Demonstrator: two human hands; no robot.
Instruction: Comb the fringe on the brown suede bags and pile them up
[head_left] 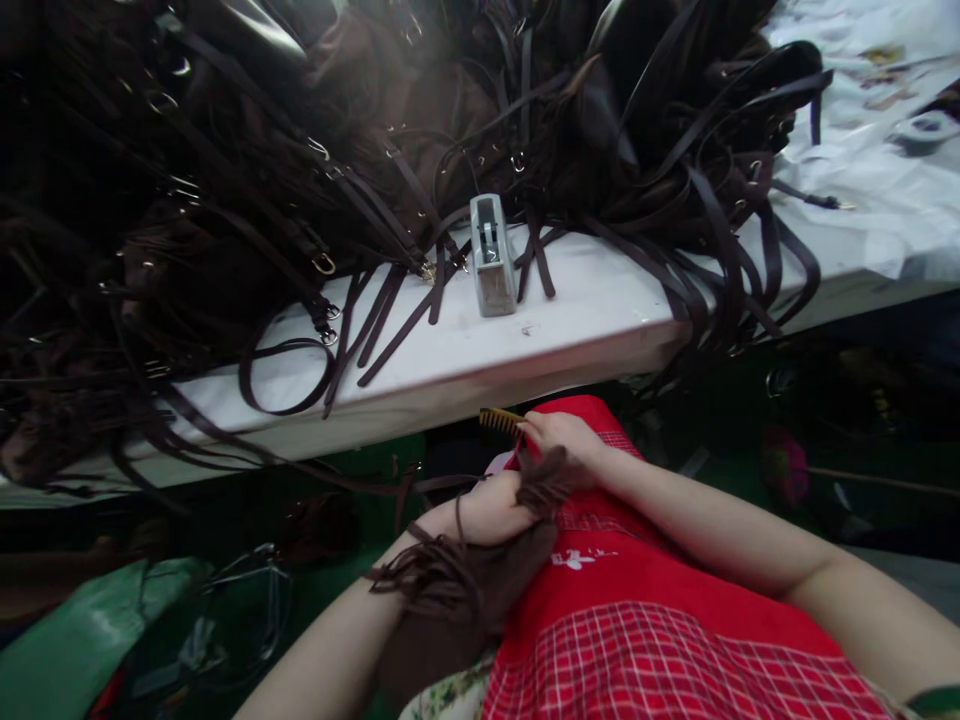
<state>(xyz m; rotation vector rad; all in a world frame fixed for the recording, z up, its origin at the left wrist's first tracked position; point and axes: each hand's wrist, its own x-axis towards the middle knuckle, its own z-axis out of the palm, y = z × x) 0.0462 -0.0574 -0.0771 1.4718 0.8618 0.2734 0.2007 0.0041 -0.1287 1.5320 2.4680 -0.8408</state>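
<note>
Low in front of my body, my right hand (566,440) pinches a yellow comb (498,420), its teeth pointing down. My left hand (491,512) is closed around a dark brown fringed piece (442,585), which lies over my lap and left forearm. A tuft of brown fringe (547,482) sticks up out of that grip, just below my right hand. The fringed piece looks like soft suede; its full shape is bunched and partly covered by my arm.
A white table (585,340) runs ahead of me, heaped with dark brown bags (420,110) whose straps (735,240) hang over its edge. A grey tape dispenser (493,255) stands near the front edge. White plastic sheeting (885,190) lies at right, a green sack (82,640) at lower left.
</note>
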